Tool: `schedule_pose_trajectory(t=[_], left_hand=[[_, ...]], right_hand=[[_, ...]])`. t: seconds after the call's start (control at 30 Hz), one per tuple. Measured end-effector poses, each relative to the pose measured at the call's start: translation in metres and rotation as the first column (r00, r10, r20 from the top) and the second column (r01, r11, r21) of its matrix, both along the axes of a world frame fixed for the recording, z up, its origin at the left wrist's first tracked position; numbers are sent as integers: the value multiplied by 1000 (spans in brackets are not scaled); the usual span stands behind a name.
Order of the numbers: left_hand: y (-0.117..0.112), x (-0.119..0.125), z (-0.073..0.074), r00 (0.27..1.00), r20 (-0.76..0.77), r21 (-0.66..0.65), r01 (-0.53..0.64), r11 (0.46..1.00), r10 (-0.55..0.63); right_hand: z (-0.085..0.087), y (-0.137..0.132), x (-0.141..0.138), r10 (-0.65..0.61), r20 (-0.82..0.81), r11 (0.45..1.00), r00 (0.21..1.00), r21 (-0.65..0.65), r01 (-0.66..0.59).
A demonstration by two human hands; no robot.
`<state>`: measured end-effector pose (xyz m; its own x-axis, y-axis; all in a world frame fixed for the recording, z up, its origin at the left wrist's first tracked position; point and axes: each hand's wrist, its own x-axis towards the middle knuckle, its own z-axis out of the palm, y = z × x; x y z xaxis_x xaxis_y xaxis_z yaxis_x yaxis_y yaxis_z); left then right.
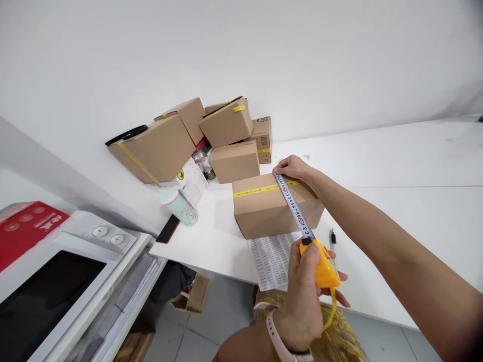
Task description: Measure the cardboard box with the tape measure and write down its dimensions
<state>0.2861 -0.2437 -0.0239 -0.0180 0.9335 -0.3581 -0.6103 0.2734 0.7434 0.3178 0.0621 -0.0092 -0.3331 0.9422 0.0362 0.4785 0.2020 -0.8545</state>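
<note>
A cardboard box (264,208) with a yellow tape strip sits on the white table (396,216). A tape measure blade (294,206) is stretched across the top of the box. My left hand (304,296), wearing a pale wristband, is closed round the yellow tape measure case (325,266) at the near side of the box. My right hand (292,167) pinches the blade's end against the box's far top edge.
A printed sheet (271,259) lies under the box's near edge, with a black pen (333,237) beside it. Several cardboard boxes (196,136) are piled against the wall. A mint cup (180,206) and a dark phone (168,229) lie left. A white appliance (64,281) stands at lower left.
</note>
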Motion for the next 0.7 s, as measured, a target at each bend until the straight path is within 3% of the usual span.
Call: schedule_pose_trajectory(t=[0.33, 0.47, 0.6, 0.7], left_hand=[[1, 0, -3, 1000, -17, 26, 0, 1000, 1], [5, -6, -5, 1000, 1, 33, 7, 999, -7], [0, -35, -13, 999, -38, 144, -4, 990, 9], [-10, -75, -28, 964, -189, 297, -125, 947, 186]], right_hand=[[-1, 0, -1, -7, -26, 999, 1000, -35, 6], [8, -2, 3, -10, -85, 998, 996, -61, 4], [24, -16, 30, -69, -352, 996, 934, 26, 83], [16, -42, 68, -179, -531, 970, 828, 43, 238]])
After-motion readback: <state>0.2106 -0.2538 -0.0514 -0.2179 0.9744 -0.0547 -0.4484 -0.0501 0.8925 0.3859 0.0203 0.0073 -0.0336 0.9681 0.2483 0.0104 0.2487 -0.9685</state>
